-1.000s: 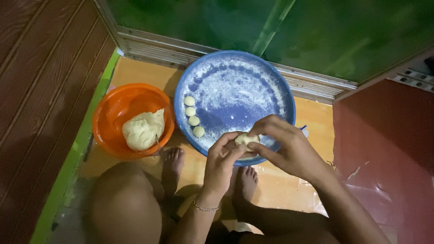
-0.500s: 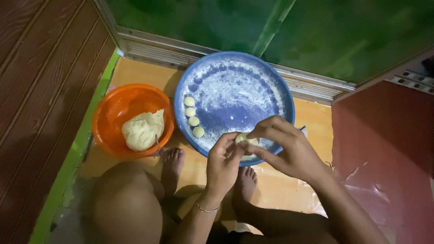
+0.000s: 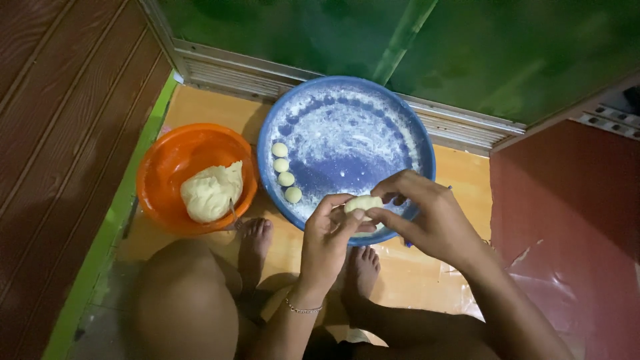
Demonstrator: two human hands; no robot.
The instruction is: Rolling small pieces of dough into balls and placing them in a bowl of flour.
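Hands barely shifted, left hand (image 3: pixel 327 237) and right hand (image 3: pixel 427 217) fingers still pinching dough piece (image 3: pixel 363 203), over tray's (image 3: pixel 413 133) near edge, four balls (image 3: pixel 285 172) at left edge.

The round tray (image 3: pixel 347 100) lies on the floor (image 3: pixel 460 180), just before the door sill (image 3: pixel 460 130). On the tray, near its left rim, four small dough balls (image 3: pixel 285 172) lie in a row. Left of the tray, touching it, sits the bowl (image 3: pixel 167 167), with a lump of dough (image 3: pixel 208 193) in it. Over the tray's near rim, the left hand (image 3: pixel 327 243) and right hand (image 3: pixel 427 217) meet around a piece of dough (image 3: pixel 363 203). Two bare feet (image 3: pixel 255 240) rest on the floor just before the tray.
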